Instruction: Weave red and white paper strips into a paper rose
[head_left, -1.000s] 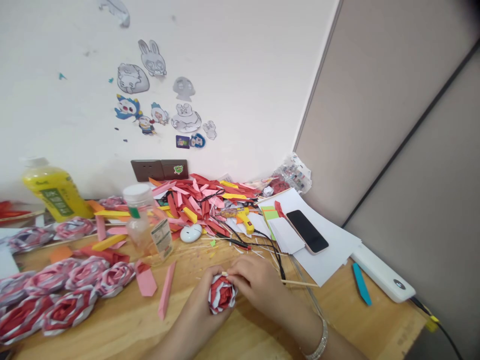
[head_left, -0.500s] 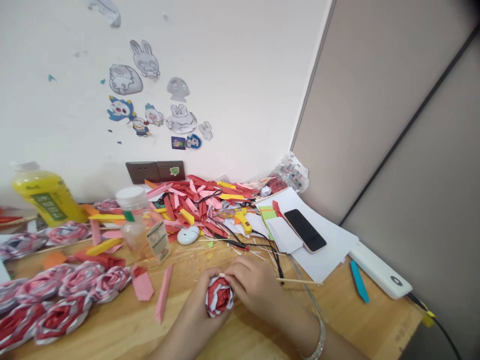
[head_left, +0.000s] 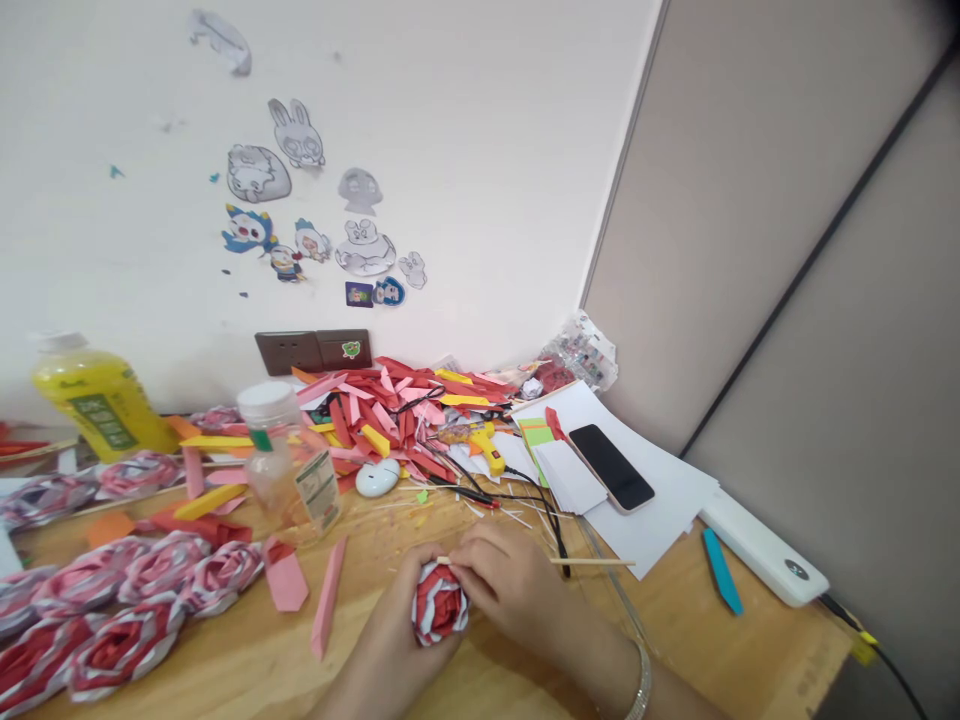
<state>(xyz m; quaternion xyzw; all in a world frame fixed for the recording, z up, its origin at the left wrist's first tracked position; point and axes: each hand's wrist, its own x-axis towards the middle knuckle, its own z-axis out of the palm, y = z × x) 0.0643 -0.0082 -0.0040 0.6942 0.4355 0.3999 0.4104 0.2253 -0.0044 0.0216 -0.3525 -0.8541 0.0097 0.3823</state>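
My left hand [head_left: 405, 620] is wrapped round a red-and-white striped paper rose [head_left: 439, 604], its spiral face turned up toward me. Close against the rose's upper right edge, my right hand [head_left: 514, 585] is closed with fingertips pinched together. A thin wooden stick [head_left: 596, 562] sticks out to the right from behind this hand, and a pale tip shows at the rose's top edge. The fingers cover the stick's middle. More finished roses lie at the left: red-and-white ones [head_left: 127, 645] in front, pink-and-white ones [head_left: 225, 577] behind.
Behind the hands lies a heap of folded paper strips [head_left: 375, 410] with a yellow glue gun [head_left: 489, 448] and its cable. A clear jar [head_left: 274, 460], a yellow bottle [head_left: 101, 400], a phone [head_left: 611, 467] on white paper and a white power strip [head_left: 765, 550] stand around.
The view has tilted slightly upward, so everything sits a little lower. Both hands keep nearly the same hold on the rose and stick; the stick's angle has shifted slightly.
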